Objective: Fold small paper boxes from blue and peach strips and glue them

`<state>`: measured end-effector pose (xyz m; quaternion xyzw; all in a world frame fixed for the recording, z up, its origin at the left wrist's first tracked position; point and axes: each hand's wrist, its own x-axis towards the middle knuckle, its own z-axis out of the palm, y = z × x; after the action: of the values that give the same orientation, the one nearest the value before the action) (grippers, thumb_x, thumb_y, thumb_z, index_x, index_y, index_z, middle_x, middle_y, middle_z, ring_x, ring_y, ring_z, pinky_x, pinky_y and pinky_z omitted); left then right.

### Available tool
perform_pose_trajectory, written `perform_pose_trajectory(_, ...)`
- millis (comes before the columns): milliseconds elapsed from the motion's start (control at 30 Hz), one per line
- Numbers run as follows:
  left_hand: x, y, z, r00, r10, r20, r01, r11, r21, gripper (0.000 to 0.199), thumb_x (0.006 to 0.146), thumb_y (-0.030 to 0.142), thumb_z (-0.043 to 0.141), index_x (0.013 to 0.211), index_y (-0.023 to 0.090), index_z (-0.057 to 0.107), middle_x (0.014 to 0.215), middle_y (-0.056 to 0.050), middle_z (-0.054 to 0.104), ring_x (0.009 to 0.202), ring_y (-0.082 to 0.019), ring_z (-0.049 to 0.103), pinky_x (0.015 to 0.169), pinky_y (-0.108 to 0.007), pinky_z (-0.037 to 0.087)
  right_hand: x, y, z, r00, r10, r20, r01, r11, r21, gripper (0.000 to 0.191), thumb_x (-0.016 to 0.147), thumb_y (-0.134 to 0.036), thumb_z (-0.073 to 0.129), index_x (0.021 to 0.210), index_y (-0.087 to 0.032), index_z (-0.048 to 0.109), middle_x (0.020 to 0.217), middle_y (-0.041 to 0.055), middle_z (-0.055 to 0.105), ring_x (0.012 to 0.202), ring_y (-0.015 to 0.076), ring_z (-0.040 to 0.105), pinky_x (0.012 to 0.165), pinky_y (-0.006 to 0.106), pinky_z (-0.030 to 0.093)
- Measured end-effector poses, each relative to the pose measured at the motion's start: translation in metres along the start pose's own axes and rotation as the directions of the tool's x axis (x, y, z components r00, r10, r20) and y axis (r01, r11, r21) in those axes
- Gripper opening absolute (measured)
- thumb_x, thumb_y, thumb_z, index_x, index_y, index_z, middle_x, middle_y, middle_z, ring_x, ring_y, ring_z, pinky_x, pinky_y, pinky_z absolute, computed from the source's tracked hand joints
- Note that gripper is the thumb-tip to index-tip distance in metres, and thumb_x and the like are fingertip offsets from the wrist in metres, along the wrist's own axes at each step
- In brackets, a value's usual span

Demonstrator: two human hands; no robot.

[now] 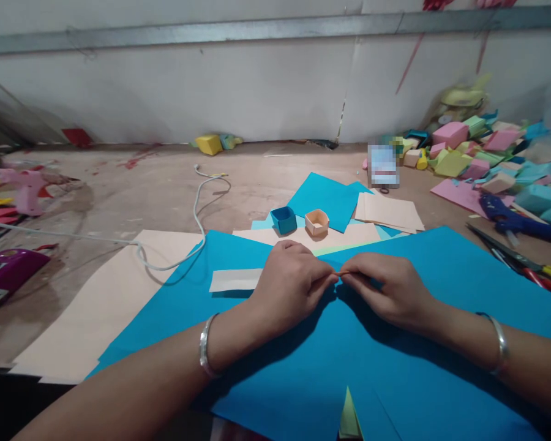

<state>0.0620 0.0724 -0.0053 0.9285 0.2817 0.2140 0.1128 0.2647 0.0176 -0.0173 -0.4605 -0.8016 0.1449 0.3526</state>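
My left hand is closed, and a pale peach paper strip sticks out to its left, casting a shadow on the blue sheet below. My right hand is closed in a pinch. The fingertips of both hands nearly meet, with a thin orange-looking edge of the strip between them; the rest of it is hidden by the left hand. Under both hands lies a large blue paper sheet. Just beyond them stand a small blue paper box and a small peach paper box, both open at the top.
Peach sheets lie at left beside a purple power strip, a white cord and a pink glue gun. At right are scissors, a blue glue gun and a heap of coloured paper boxes. Peach cards lie behind.
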Motion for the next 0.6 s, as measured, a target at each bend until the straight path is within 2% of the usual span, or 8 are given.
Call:
perform_pose_trajectory(200, 0.0006, -0.0002, 0.0003, 0.999, -0.019, 0.051, 0.018, 1.0, 0.023, 0.02, 0.092, 0.032, 0.062, 0.081, 0.022, 0.076, 0.07, -0.003, 0.072, 0.073, -0.021, 0.064, 0.072, -0.037, 0.037, 0.0007, 0.0041, -0.0024, 0.997, 0.068, 0.034, -0.07, 0.997, 0.038, 0.017, 0.095, -0.019, 0.055, 0.083, -0.017, 0.066, 0.078, 0.0025, 0.071, 0.069, 0.012, 0.064, 0.064, 0.022, 0.045)
perform_pose_trajectory(333, 0.0007, -0.0003, 0.0005, 1.0, -0.01, 0.028, 0.009, 1.0, 0.019, 0.022, 0.092, 0.031, 0.061, 0.078, 0.021, 0.075, 0.07, -0.004, 0.072, 0.073, -0.021, 0.064, 0.072, -0.037, 0.038, 0.0019, 0.0031, -0.0021, 0.998, -0.021, 0.055, 0.021, 1.0, -0.007, 0.014, 0.095, -0.023, 0.056, 0.089, -0.016, 0.066, 0.081, 0.0038, 0.07, 0.072, 0.0136, 0.062, 0.066, 0.024, 0.045)
perform_pose_trajectory(433, 0.0005, 0.0012, 0.0003, 0.999, 0.011, 0.041, -0.011, 1.0, -0.002, 0.024, 0.093, 0.031, 0.059, 0.079, 0.02, 0.075, 0.07, -0.003, 0.072, 0.074, -0.02, 0.064, 0.074, -0.037, 0.039, 0.0023, 0.002, -0.0008, 0.996, -0.085, 0.028, 0.086, 0.995, -0.042, 0.016, 0.096, -0.023, 0.054, 0.085, -0.017, 0.064, 0.077, 0.0032, 0.069, 0.069, 0.0132, 0.061, 0.063, 0.024, 0.044)
perform_pose_trajectory(600, 0.0011, 0.0015, -0.0032, 0.999, -0.002, 0.053, 0.002, 1.0, 0.016, 0.024, 0.093, 0.031, 0.059, 0.079, 0.02, 0.076, 0.07, -0.003, 0.072, 0.072, -0.021, 0.064, 0.071, -0.036, 0.037, 0.0037, 0.0073, -0.009, 0.998, -0.062, 0.011, 0.063, 0.992, -0.112, 0.018, 0.094, -0.02, 0.054, 0.079, -0.018, 0.062, 0.07, 0.0015, 0.066, 0.061, 0.0121, 0.056, 0.057, 0.024, 0.04)
